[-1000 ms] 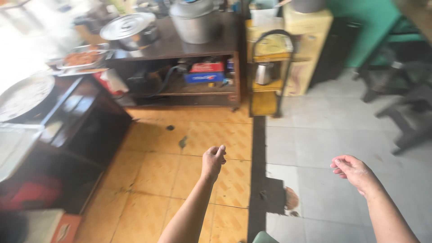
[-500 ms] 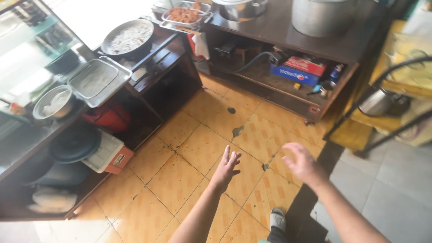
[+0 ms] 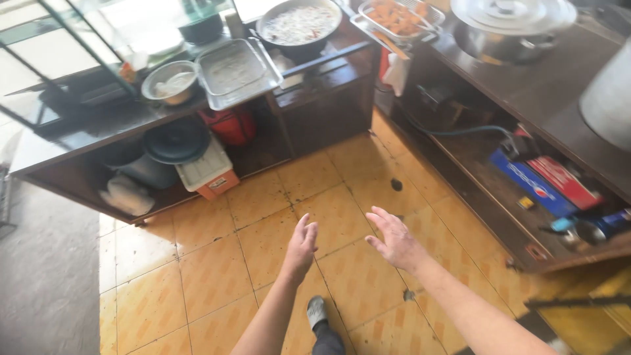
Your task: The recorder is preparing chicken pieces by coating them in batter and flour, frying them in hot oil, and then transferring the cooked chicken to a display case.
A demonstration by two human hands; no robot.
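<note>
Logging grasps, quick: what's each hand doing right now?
Left hand: open, fingers together, holding nothing, over the tiled floor.
Right hand: open, fingers spread, holding nothing.

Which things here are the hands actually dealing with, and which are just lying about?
In hand or nearest:
left hand, open, holds nothing
right hand, open, holds nothing
tiled floor beneath both

Lying about:
steel tray
small bowl
wok
fried food tray
lidded pot
black pan on lower shelf
red and blue boxes
</note>
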